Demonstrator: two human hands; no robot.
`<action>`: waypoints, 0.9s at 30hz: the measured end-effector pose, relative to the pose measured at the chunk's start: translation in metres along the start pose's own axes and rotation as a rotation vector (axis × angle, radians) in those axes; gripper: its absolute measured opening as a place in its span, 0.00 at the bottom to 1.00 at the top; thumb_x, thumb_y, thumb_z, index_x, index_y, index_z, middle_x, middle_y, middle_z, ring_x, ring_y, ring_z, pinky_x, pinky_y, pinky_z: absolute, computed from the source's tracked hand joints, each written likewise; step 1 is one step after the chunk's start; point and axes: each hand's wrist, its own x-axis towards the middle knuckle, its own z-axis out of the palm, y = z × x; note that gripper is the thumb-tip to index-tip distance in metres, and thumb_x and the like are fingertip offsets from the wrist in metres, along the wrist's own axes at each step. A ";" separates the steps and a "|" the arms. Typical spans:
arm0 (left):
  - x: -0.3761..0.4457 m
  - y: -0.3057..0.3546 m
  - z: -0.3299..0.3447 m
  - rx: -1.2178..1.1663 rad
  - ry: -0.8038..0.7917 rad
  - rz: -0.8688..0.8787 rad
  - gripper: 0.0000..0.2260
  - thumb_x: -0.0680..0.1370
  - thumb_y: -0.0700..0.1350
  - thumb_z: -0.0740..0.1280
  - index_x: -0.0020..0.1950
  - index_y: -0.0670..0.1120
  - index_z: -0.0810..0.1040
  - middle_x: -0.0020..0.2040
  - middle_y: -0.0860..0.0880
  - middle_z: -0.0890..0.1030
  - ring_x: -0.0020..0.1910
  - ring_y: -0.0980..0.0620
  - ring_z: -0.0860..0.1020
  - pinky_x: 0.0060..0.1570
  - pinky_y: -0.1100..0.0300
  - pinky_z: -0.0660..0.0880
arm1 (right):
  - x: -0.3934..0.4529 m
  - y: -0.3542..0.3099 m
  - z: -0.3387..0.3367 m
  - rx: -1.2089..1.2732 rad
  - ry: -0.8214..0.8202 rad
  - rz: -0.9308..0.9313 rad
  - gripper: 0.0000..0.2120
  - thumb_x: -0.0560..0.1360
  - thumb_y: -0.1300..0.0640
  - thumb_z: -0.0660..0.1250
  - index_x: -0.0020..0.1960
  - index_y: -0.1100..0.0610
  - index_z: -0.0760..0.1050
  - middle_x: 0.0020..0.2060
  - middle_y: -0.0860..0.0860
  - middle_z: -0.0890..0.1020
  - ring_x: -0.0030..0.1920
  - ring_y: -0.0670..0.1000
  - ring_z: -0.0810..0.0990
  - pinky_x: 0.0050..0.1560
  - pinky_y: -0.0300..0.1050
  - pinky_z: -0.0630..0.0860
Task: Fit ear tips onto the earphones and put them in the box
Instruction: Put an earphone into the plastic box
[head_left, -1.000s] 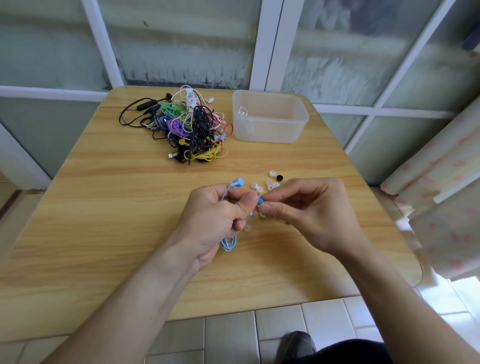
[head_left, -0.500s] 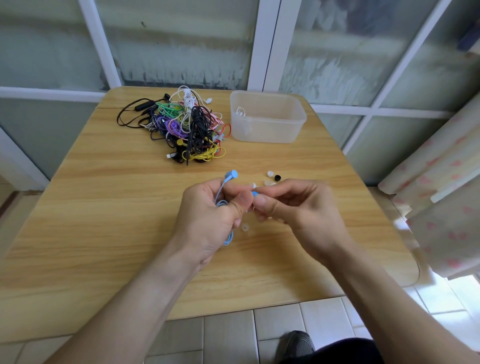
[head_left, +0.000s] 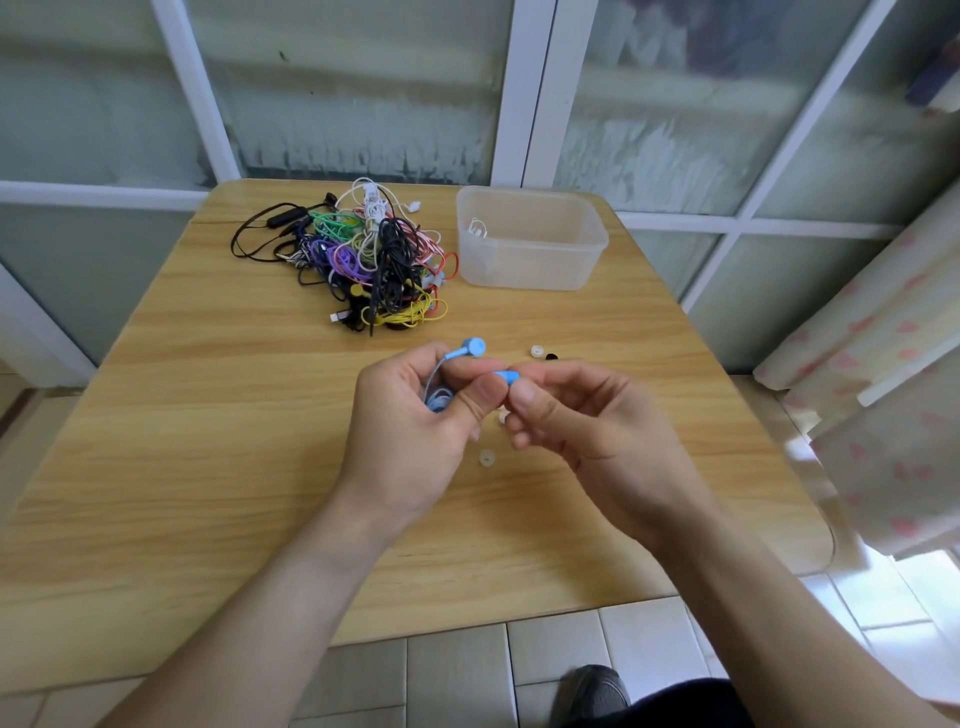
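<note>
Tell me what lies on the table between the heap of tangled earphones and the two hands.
In the head view, only bare wood of the table lies between the earphone heap and the left hand and right hand.

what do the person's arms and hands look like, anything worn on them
Both arms are bare to the frame's lower edge, with no sleeves visible. The left hand and right hand wear no gloves, rings, watch or wristbands that show. Fingernails look short and unpainted.
</note>
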 end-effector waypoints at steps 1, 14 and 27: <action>0.000 -0.001 0.000 -0.021 -0.001 -0.043 0.03 0.73 0.40 0.72 0.42 0.47 0.82 0.25 0.51 0.73 0.24 0.55 0.69 0.25 0.66 0.65 | 0.000 -0.001 -0.001 -0.060 0.005 -0.046 0.13 0.67 0.61 0.72 0.50 0.65 0.80 0.36 0.57 0.82 0.34 0.51 0.80 0.38 0.40 0.78; -0.001 0.002 0.005 -0.447 -0.103 -0.433 0.11 0.69 0.43 0.69 0.47 0.38 0.78 0.31 0.48 0.77 0.24 0.56 0.66 0.21 0.67 0.58 | 0.002 -0.003 -0.005 -0.337 0.051 -0.277 0.06 0.68 0.61 0.74 0.45 0.58 0.82 0.36 0.50 0.86 0.34 0.45 0.83 0.36 0.37 0.77; -0.001 0.003 0.001 -0.478 -0.171 -0.492 0.11 0.70 0.41 0.67 0.49 0.37 0.77 0.32 0.47 0.76 0.23 0.57 0.67 0.21 0.67 0.58 | 0.007 -0.001 -0.013 0.033 -0.106 0.059 0.08 0.68 0.61 0.71 0.46 0.63 0.81 0.38 0.58 0.83 0.36 0.51 0.80 0.39 0.40 0.79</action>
